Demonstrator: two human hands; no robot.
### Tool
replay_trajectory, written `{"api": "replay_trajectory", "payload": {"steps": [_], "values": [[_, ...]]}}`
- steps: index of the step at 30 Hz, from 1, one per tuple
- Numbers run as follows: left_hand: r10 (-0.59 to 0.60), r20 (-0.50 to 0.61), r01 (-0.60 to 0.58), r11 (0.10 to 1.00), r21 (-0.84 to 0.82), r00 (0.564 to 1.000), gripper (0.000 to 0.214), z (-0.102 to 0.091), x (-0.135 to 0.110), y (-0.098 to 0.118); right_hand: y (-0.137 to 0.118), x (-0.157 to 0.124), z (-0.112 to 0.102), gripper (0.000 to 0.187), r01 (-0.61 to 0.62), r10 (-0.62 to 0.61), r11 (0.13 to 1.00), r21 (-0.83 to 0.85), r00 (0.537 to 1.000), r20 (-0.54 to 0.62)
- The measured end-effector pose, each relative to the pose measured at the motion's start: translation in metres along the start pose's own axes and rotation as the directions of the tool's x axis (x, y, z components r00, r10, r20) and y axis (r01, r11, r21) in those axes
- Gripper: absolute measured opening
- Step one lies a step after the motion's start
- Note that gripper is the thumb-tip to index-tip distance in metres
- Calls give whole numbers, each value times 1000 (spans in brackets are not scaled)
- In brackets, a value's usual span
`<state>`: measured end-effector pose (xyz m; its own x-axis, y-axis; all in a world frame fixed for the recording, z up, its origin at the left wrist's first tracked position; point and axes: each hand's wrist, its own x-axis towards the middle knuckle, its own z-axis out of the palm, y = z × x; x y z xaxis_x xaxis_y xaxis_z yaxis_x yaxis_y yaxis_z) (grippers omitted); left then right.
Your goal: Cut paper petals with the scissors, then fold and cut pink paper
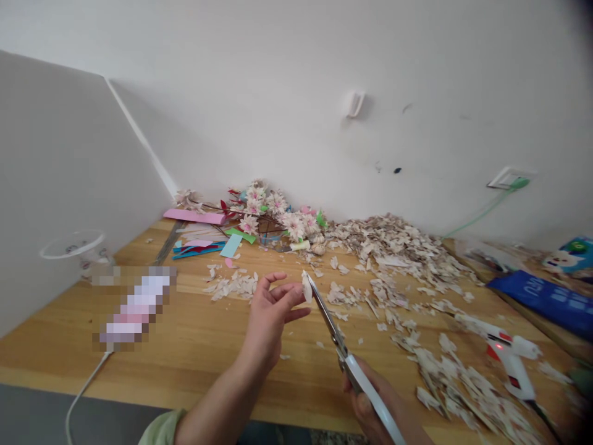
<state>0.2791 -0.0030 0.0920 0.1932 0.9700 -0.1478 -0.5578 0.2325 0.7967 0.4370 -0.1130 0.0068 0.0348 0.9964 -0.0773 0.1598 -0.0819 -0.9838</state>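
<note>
My left hand (pixel 271 312) is raised over the wooden table (pixel 194 346), its fingertips pinching a small pale husk piece (pixel 306 287). My right hand (pixel 370 408), low at the frame's bottom edge, grips the white handles of a pair of scissors (pixel 340 349). The blades point up and left, their tips touching the husk piece. A finished bunch of pale husk flowers (pixel 273 213) lies against the back wall.
Husk scraps (pixel 407 259) cover the table's right half. A white and red glue gun (pixel 509 355) lies at the right, coloured paper strips (pixel 204 244) at the back left, a small white fan (pixel 74 247) at the left, blue packets (pixel 546 296) far right.
</note>
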Motion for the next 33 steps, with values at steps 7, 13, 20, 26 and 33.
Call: {"api": "replay_trajectory", "payload": {"steps": [7, 13, 20, 26, 33], "values": [[4, 13, -4, 1000, 10, 1000, 50, -1, 3, -6, -12, -8, 3, 56, -103, 109, 969, 223, 994, -16], [-42, 141, 51, 997, -60, 989, 45, -1, -1, -35, -42, 15, 23, 51, -140, 202, 811, 569, 978, -48], [-185, 299, 238, 959, -153, 936, 39, -10, -10, -43, -46, 38, 31, 33, -104, 152, 629, 770, 988, 10], [-182, 378, 254, 955, -152, 908, 34, -13, -12, -38, -43, 38, 29, 39, -116, 170, 617, 778, 985, 12], [-157, 364, 228, 961, -159, 918, 37, -17, -13, -39, -52, 40, 38, 51, -56, 265, 709, 703, 945, -192]]}}
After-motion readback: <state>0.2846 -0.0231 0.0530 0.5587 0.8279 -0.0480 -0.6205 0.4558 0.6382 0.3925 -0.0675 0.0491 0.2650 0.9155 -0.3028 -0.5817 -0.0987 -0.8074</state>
